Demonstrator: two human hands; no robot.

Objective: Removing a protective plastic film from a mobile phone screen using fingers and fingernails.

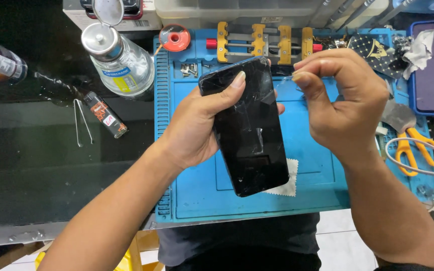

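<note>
The left hand (pixel 194 125) grips a black phone (pixel 249 128) with a cracked screen, thumb across its top, tilted above the blue work mat (pixel 307 170) on the counter. The right hand (pixel 345 98) is closed, fingertips pinched on something thin and clear at the phone's upper edge — too fine to identify. Best to peel slowly, keeping the phone steady — shards look likely.

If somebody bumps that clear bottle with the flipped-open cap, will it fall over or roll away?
The clear bottle looks tall and narrow, so a sideways bump would probably tip it. Its body seems round, so once down it would likely roll across the smooth black tabletop. The cap stands open, so any liquid inside might spill.
</note>
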